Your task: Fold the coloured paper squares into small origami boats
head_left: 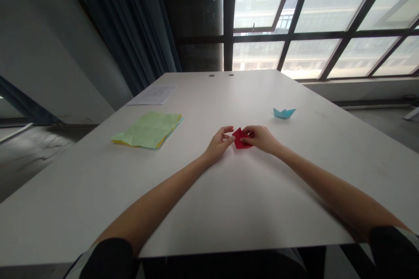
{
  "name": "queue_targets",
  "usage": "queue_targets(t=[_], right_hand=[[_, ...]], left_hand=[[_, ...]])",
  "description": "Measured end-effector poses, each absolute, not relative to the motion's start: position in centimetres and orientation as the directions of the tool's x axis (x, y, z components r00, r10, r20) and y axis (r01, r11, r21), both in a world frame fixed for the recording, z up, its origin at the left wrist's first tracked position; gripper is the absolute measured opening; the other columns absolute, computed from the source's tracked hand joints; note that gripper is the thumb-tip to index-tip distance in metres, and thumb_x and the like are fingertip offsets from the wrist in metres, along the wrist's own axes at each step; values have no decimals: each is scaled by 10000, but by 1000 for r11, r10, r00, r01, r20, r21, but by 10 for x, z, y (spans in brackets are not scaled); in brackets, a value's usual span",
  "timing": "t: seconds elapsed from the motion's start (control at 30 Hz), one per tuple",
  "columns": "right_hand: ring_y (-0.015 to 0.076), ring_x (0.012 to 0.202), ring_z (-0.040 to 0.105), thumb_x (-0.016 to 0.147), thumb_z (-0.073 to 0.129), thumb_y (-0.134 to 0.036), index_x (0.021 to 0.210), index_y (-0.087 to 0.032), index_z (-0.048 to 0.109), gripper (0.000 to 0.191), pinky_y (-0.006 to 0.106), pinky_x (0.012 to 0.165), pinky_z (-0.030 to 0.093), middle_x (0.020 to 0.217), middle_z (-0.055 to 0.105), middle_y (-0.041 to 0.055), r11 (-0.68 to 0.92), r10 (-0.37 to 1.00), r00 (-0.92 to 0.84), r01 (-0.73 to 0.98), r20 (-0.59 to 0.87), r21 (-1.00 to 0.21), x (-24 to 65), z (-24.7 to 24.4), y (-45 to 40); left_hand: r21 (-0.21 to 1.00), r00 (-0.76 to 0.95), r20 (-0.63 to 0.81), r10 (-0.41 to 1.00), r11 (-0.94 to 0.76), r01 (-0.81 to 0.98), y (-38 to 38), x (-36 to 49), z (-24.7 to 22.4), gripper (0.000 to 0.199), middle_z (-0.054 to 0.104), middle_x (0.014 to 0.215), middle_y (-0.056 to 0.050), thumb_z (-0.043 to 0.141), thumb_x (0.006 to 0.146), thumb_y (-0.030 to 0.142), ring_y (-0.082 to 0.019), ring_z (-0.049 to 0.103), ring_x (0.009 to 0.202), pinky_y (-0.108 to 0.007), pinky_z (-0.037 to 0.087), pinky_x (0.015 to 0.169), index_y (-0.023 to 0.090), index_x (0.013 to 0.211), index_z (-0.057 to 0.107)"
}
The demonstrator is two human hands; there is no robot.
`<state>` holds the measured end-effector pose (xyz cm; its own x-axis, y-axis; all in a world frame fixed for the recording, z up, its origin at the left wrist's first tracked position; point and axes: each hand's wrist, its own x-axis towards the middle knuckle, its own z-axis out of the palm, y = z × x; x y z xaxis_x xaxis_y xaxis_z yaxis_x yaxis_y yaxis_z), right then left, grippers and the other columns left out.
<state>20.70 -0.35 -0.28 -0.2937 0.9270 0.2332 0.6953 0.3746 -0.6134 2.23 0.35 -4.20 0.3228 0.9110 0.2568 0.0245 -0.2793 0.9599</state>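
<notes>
A small piece of red folded paper [238, 140] with a pointed top is held just over the white table, in front of me. My right hand [262, 139] pinches it from the right between thumb and fingers, covering part of it. On the other side, my left hand [220, 142] has its fingers apart, and its thumb tip is at the paper's left edge; whether it touches I cannot tell. Farther off to the right lies a light blue paper boat [284, 113], apart from both hands.
The white table [209, 209] stretches away toward the windows. To the left lies a stack of creased paper sheets [149, 129], light green on top with yellow and blue edges below. Behind it is a printed white sheet [153, 95]. A dark blue curtain [131, 21] hangs beyond.
</notes>
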Motion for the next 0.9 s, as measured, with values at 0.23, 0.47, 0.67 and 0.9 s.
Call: queue_targets(t=[0.23,0.47,0.67,0.9], right_hand=[[119,604,599,668,643,-286,908,-193,613,259,237,563,476,818,671,23,345,938,-148,492,313,-799,199,-9,-6],[145,669,621,674,648,-289,892,-190,621,241,274,632,506,780,671,27,336,937,-75,453,340,-826,197,-10,-8],[145,664,610,769,538,-422,802,-176,646,271,266,609,508,753,670,34,334,942,-82,342,326,-878,196,-8,-7],[125,590,555,757,533,-474,753,-145,653,350,235,523,457,658,636,33,283,959,-88,283,270,-916,202,-9,1]], left_hand=[[965,421,87,903,28,-260,-2,28,-38,499,615,994,-70,641,697,434,-131,581,792,-209,437,601,184,1109,509],[917,534,19,845,198,-346,-8,28,-30,530,598,1049,-89,709,643,406,-166,586,878,-244,462,657,191,1094,531],[897,567,31,823,227,-378,-8,25,-30,550,594,1084,-104,741,627,316,-196,592,922,-276,477,697,202,1121,527],[840,572,-1,820,311,-445,-2,18,-30,502,622,1040,-99,724,657,303,-198,603,895,-307,460,749,188,1111,544]])
